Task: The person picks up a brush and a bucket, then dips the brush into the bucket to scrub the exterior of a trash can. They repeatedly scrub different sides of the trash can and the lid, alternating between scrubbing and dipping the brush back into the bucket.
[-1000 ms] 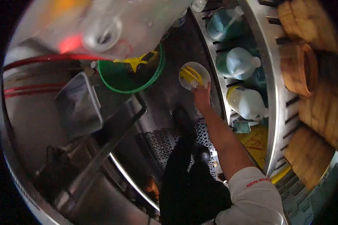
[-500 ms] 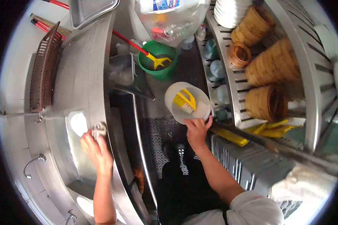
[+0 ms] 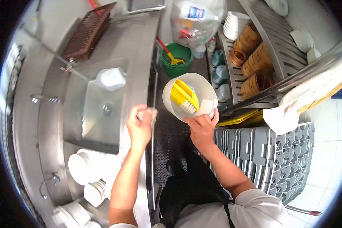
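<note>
My right hand grips the near rim of a translucent plastic tub, its thumb and fingers wrapped over the edge. A yellow brush with pale bristles lies inside the tub. To the left, my left hand is closed around a crumpled whitish scrubber, partly blurred, above the sink's metal front edge. In the sink basin at the left, a white container sits near the back corner.
White dishes are stacked at the lower left. A green bucket stands on the floor ahead. Bamboo steamers fill a metal rack at the right, above grey crates. A brown rack lies on the counter.
The view has swung to the right and shows more of the crates. My left hand has moved with the scrubber from the basin to the counter edge, closer to the tub.
</note>
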Motion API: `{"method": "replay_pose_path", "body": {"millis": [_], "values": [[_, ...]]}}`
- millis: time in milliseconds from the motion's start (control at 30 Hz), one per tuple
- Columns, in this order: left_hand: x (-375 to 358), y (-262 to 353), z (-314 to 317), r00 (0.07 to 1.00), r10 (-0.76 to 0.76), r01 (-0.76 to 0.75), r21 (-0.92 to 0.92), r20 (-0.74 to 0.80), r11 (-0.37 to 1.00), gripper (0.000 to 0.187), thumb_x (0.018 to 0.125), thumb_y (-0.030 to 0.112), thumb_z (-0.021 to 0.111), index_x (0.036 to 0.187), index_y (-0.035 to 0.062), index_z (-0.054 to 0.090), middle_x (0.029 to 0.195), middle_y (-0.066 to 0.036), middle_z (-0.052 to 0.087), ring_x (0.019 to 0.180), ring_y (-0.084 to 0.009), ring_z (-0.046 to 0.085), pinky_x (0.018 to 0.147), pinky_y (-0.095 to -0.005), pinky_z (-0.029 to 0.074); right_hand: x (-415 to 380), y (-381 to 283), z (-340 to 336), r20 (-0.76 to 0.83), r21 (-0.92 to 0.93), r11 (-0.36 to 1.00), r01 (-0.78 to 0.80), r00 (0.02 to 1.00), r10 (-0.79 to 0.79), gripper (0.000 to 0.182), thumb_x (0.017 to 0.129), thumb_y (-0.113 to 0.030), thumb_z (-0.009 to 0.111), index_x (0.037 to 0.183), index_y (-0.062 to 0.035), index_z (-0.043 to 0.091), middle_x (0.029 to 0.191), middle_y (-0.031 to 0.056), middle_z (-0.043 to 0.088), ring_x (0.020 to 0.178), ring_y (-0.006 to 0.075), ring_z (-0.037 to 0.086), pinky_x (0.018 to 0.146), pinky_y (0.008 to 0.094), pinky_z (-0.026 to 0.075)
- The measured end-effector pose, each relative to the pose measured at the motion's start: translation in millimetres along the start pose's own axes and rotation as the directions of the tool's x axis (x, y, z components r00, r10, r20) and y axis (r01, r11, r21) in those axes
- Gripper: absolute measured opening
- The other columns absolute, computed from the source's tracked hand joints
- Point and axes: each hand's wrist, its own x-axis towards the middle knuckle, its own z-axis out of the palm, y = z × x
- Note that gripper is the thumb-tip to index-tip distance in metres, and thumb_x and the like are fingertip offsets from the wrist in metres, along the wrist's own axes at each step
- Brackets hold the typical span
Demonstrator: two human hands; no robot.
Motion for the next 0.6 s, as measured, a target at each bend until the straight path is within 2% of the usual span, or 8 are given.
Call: {"method": "replay_pose_path", "body": {"millis": [100,167,267,300,367,400,500,600], "values": [[-72,-17,-54,0.982,-0.182,0.189,-0.207,0.054,0.960,0.026,0.091,0.017,0.066,0.111,0.0012,0.058,0.108,-0.011,0.062,0.106,-0.0181,0.055,0.095,-0.0330,0.043,-5,-53,-32,0.093,0.068,0.986,0.152,0.983,-0.158,0.020,0.077,-0.007,0.066,0.090,-0.0204,0.072,0.079,-0.0053,0.054,0.083,0.0161,0.056,0.109,0.0607,0.021],[-120,-12,-88,0.958,-0.220,0.272,-0.327,0.186,0.905,0.047,0.095,0.029,0.061,0.133,0.0044,0.046,0.125,-0.012,0.055,0.119,-0.0222,0.049,0.104,-0.0359,0.036,-8,-86,-44,0.168,0.120,0.954,0.274,0.942,-0.291,0.017,0.078,-0.012,0.065,0.090,-0.0232,0.071,0.078,-0.0072,0.054,0.084,0.0146,0.056,0.109,0.0600,0.022],[-182,-8,-113,0.991,-0.127,0.129,-0.434,0.032,0.892,0.062,0.100,0.050,0.048,0.143,0.0062,0.038,0.133,-0.013,0.053,0.118,-0.0216,0.053,0.099,-0.0361,0.044,-13,-135,-57,0.249,0.356,0.812,0.463,0.790,-0.560,0.022,0.077,-0.011,0.062,0.096,-0.0208,0.067,0.080,-0.0042,0.050,0.087,0.0149,0.055,0.111,0.0595,0.023],[-206,-40,-127,0.966,-0.245,0.246,-0.576,0.081,0.779,0.068,0.099,0.055,0.044,0.145,0.0052,0.036,0.136,-0.013,0.051,0.121,-0.0235,0.053,0.100,-0.0373,0.044,-22,-149,-51,0.241,0.459,0.757,0.465,0.755,-0.610,0.021,0.077,-0.010,0.061,0.095,-0.0187,0.066,0.080,-0.0026,0.049,0.088,0.0156,0.055,0.112,0.0590,0.023],[-230,-39,-144,0.914,-0.386,0.348,-0.737,0.127,0.580,0.075,0.097,0.062,0.039,0.146,0.0041,0.036,0.138,-0.013,0.051,0.122,-0.0255,0.054,0.100,-0.0392,0.045,-32,-176,-42,0.242,0.634,0.621,0.460,0.645,-0.725,0.017,0.077,-0.008,0.060,0.092,-0.0141,0.065,0.079,-0.0001,0.047,0.089,0.0172,0.056,0.114,0.0585,0.024],[-242,-7,-153,0.897,-0.429,0.347,-0.774,0.109,0.529,0.077,0.097,0.064,0.038,0.145,0.0040,0.038,0.136,-0.014,0.053,0.120,-0.0257,0.055,0.100,-0.0400,0.046,-33,-190,-41,0.247,0.708,0.547,0.447,0.569,-0.785,0.015,0.076,-0.007,0.060,0.089,-0.0116,0.065,0.077,0.0007,0.047,0.090,0.0182,0.057,0.116,0.0585,0.024],[-265,-1,-169,0.833,-0.553,0.341,-0.818,0.034,0.464,0.073,0.094,0.063,0.046,0.139,0.0056,0.046,0.129,-0.012,0.058,0.114,-0.0245,0.059,0.094,-0.0392,0.049,-50,-222,-25,0.149,0.756,0.380,0.533,0.424,-0.893,0.009,0.074,-0.007,0.061,0.081,-0.0089,0.066,0.075,0.0012,0.052,0.087,0.0186,0.058,0.117,0.0555,0.025],[-278,-13,-170,0.762,-0.647,0.351,-0.861,0.034,0.369,0.058,0.094,0.049,0.052,0.132,0.0050,0.052,0.121,-0.011,0.062,0.106,-0.0243,0.064,0.087,-0.0393,0.053,-54,-239,-28,0.065,0.737,0.322,0.594,0.412,-0.909,0.004,0.072,-0.008,0.063,0.073,-0.0090,0.067,0.073,0.0013,0.056,0.085,0.0187,0.059,0.118,0.0534,0.026]]}}
